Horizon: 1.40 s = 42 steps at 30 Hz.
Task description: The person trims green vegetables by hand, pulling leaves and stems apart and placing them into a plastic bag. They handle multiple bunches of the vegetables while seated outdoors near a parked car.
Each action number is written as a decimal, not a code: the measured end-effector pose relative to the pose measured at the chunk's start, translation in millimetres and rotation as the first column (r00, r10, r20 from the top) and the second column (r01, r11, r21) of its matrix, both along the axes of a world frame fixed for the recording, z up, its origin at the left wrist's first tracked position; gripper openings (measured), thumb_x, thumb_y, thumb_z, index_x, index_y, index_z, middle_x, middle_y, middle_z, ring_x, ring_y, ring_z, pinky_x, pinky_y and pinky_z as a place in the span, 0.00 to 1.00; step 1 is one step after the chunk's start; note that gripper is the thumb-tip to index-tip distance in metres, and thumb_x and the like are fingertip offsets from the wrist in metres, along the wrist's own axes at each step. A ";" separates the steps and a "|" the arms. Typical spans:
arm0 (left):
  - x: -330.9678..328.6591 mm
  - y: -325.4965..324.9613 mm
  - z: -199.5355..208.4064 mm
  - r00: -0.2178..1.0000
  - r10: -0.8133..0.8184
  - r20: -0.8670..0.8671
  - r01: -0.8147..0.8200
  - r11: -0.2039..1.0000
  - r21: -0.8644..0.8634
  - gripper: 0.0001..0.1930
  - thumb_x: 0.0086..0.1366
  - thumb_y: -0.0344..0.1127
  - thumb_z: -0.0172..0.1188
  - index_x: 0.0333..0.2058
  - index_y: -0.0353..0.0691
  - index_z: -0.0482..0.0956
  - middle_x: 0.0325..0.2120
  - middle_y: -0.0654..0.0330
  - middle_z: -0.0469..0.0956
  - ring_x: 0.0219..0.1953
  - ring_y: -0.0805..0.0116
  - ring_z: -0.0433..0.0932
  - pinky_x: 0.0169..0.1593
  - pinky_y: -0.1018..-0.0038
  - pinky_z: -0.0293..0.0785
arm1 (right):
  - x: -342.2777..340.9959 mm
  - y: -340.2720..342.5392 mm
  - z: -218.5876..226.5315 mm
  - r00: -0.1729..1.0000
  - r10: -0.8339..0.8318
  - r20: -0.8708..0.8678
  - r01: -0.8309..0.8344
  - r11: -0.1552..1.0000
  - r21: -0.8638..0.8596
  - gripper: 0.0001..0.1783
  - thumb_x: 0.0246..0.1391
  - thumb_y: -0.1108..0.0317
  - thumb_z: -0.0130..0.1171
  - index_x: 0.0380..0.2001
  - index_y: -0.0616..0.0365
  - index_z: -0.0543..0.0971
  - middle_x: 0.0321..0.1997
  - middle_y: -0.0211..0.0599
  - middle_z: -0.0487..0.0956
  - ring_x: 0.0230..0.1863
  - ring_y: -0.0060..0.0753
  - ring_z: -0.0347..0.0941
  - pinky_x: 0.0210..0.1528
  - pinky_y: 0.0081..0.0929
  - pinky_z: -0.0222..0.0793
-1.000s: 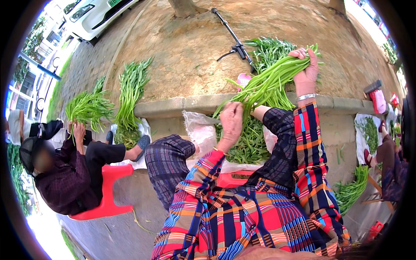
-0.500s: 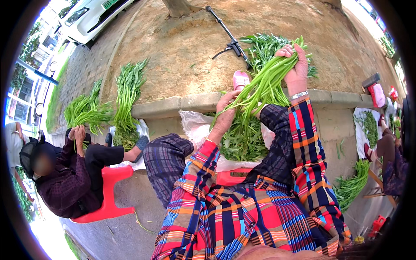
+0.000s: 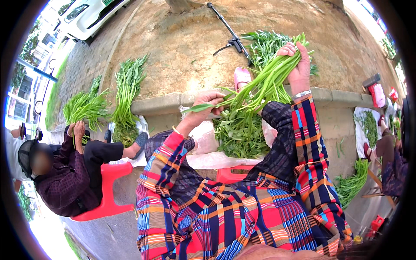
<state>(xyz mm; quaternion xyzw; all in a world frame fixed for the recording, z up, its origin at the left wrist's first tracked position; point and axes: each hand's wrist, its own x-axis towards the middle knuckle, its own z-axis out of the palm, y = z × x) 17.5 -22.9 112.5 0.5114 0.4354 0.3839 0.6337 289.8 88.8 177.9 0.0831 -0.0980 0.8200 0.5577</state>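
Observation:
My right hand (image 3: 300, 67), raised at the upper right, is closed round the stem ends of a bunch of water spinach (image 3: 271, 82). The bunch slants down to the left in front of me. Close to its lower end, my left hand (image 3: 203, 109) pinches a leafy sprig, and one long green leaf (image 3: 198, 107) pokes out past the fingers. The rest of that sprig is partly hidden by the hand. Below the bunch, between my knees, a heap of loose leaves (image 3: 240, 138) lies on a white plastic sheet (image 3: 203, 161).
More water spinach (image 3: 268, 45) lies beyond the curb (image 3: 199, 100), near a pink slipper (image 3: 242, 77) and a black stand (image 3: 227, 30). At left a person (image 3: 65, 173) on a red stool (image 3: 110, 190) handles greens. Another person (image 3: 394, 164) sits at far right.
My left hand has moved left, away from the bunch, with a leaf now showing in its fingers. My right hand holds the bunch in nearly the same place.

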 end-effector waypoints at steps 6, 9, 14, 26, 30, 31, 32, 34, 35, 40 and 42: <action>-18.9 -7.4 -23.8 0.992 -0.090 -0.094 0.087 0.995 -0.037 0.10 0.58 0.31 0.51 0.37 0.35 0.74 0.20 0.68 0.72 0.19 0.85 0.66 0.22 0.88 0.62 | 1.4 -0.4 0.2 1.000 0.005 0.009 -0.005 1.000 -0.024 0.10 0.43 0.73 0.53 0.19 0.56 0.62 0.16 0.26 0.60 0.20 0.24 0.59 0.30 0.25 0.59; -14.4 -3.7 -46.4 0.991 -0.123 -0.059 0.130 0.984 0.125 0.11 0.56 0.29 0.51 0.38 0.32 0.74 0.25 0.66 0.74 0.25 0.82 0.70 0.29 0.85 0.67 | -0.9 -3.5 1.7 1.000 0.004 0.011 -0.004 0.999 -0.039 0.10 0.43 0.73 0.53 0.19 0.56 0.61 0.16 0.25 0.60 0.19 0.24 0.58 0.30 0.25 0.59; -16.7 -4.7 -53.7 0.992 -0.061 -0.109 0.071 0.993 0.091 0.10 0.50 0.22 0.46 0.32 0.30 0.74 0.26 0.62 0.75 0.30 0.78 0.72 0.34 0.83 0.69 | -4.1 -7.7 4.7 0.997 0.074 0.014 -0.073 0.997 -0.007 0.09 0.44 0.73 0.52 0.21 0.56 0.61 0.17 0.25 0.59 0.19 0.22 0.58 0.29 0.24 0.58; -27.3 -10.6 -14.6 0.799 0.116 -0.590 0.310 0.761 0.570 0.10 0.44 0.22 0.48 0.25 0.37 0.76 0.22 0.59 0.74 0.26 0.69 0.72 0.30 0.77 0.67 | -10.3 -26.5 17.0 0.982 0.187 0.023 -0.187 0.952 0.241 0.10 0.45 0.72 0.52 0.24 0.56 0.61 0.16 0.23 0.58 0.17 0.18 0.55 0.24 0.19 0.55; -17.7 -6.4 14.2 0.839 0.338 -0.426 -0.070 0.843 0.533 0.08 0.51 0.26 0.53 0.32 0.39 0.77 0.27 0.58 0.76 0.29 0.69 0.73 0.35 0.77 0.68 | -14.8 -28.9 19.6 0.979 0.197 0.046 -0.202 0.939 0.278 0.10 0.45 0.71 0.53 0.24 0.56 0.60 0.15 0.23 0.58 0.16 0.18 0.54 0.22 0.18 0.55; -11.5 -0.6 11.9 0.901 0.343 -0.266 -0.156 0.829 0.537 0.07 0.53 0.27 0.54 0.32 0.39 0.77 0.26 0.59 0.76 0.28 0.72 0.73 0.33 0.79 0.68 | -16.8 -29.5 19.9 0.978 0.199 0.057 -0.207 0.936 0.284 0.11 0.45 0.71 0.53 0.23 0.56 0.60 0.15 0.23 0.58 0.16 0.17 0.54 0.22 0.18 0.55; -4.7 0.2 11.0 0.906 0.336 -0.258 -0.154 0.829 0.538 0.07 0.53 0.27 0.54 0.32 0.38 0.77 0.26 0.59 0.76 0.28 0.73 0.73 0.33 0.79 0.68 | -18.7 -30.1 20.0 0.977 0.201 0.068 -0.212 0.933 0.290 0.11 0.45 0.71 0.53 0.23 0.56 0.60 0.15 0.23 0.57 0.15 0.17 0.54 0.21 0.18 0.55; 10.5 0.4 16.7 0.916 0.323 -0.238 -0.152 0.828 0.540 0.07 0.52 0.27 0.55 0.32 0.37 0.77 0.26 0.59 0.76 0.27 0.75 0.73 0.32 0.80 0.68 | -22.6 -30.9 20.3 0.973 0.213 0.094 -0.231 0.926 0.299 0.11 0.45 0.71 0.53 0.24 0.56 0.60 0.15 0.23 0.57 0.15 0.17 0.54 0.21 0.18 0.55; 18.1 0.5 18.4 0.936 0.281 -0.214 -0.143 0.856 0.497 0.07 0.52 0.29 0.56 0.31 0.36 0.77 0.24 0.58 0.75 0.27 0.73 0.73 0.32 0.79 0.68 | -23.9 -31.1 20.2 0.970 0.216 0.109 -0.239 0.923 0.303 0.11 0.45 0.71 0.53 0.24 0.56 0.60 0.15 0.23 0.57 0.15 0.17 0.54 0.20 0.18 0.55; 34.8 5.0 11.1 0.952 0.199 -0.233 -0.052 0.855 0.516 0.07 0.50 0.30 0.57 0.29 0.36 0.77 0.23 0.58 0.74 0.26 0.71 0.73 0.31 0.78 0.68 | -30.4 -35.0 17.1 0.965 0.221 0.139 -0.253 0.925 0.284 0.10 0.45 0.70 0.53 0.24 0.56 0.61 0.15 0.23 0.58 0.16 0.17 0.55 0.21 0.19 0.55; 37.0 3.0 11.9 0.962 0.166 -0.216 -0.030 0.853 0.521 0.07 0.50 0.29 0.57 0.29 0.37 0.77 0.23 0.58 0.74 0.26 0.71 0.73 0.31 0.77 0.68 | -33.2 -36.6 17.1 0.964 0.220 0.146 -0.254 0.925 0.281 0.10 0.45 0.70 0.52 0.24 0.56 0.61 0.15 0.23 0.58 0.16 0.18 0.55 0.21 0.19 0.55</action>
